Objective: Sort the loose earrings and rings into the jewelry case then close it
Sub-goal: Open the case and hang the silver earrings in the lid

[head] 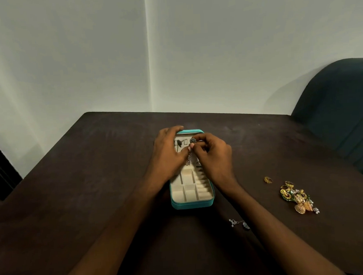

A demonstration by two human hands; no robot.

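A teal jewelry case (191,204) lies open on the dark table, its cream compartments facing up. My left hand (168,153) grips the case's open lid at its far left corner, thumb near the middle. My right hand (212,154) pinches a silver dangling earring (188,158) against the lid panel, where a dark earring (179,144) hangs beside it. A loose silver earring (239,223) lies near my right forearm. A pile of gold and green earrings (298,198) and a gold ring (268,180) lie at the right.
The dark table (93,164) stands against a pale wall. A dark green chair back (340,106) rises past the table's right edge. A tiny gold speck (259,124) sits far right on the table.
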